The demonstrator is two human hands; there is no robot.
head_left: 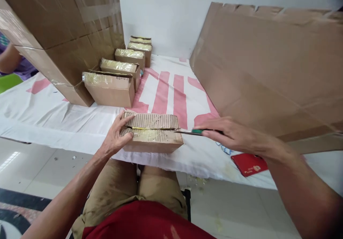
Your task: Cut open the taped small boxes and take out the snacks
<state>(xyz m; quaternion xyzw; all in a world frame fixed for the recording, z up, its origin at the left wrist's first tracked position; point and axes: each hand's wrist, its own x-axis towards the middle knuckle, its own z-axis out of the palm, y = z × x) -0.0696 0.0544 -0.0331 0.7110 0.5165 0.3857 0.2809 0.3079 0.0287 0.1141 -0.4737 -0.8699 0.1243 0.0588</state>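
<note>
A small cardboard box (154,147) with torn, ribbed top flaps sits near the table's front edge, a narrow gap running between its flaps. My left hand (118,133) grips the box's left end, thumb and fingers spread over the top. In my right hand (227,132) is a utility knife (197,131) with a green part on its handle. Its thin blade points left and reaches the right end of the gap. Whether the blade is inside the box or just touching it, I cannot tell.
Several small boxes (109,92) stand in a row at left, beside a tall stack of taped cartons (64,64). A large cardboard sheet (268,71) leans at right. Near my right forearm lies a red phone-like item (248,164). Another person's arm (10,58) shows far left.
</note>
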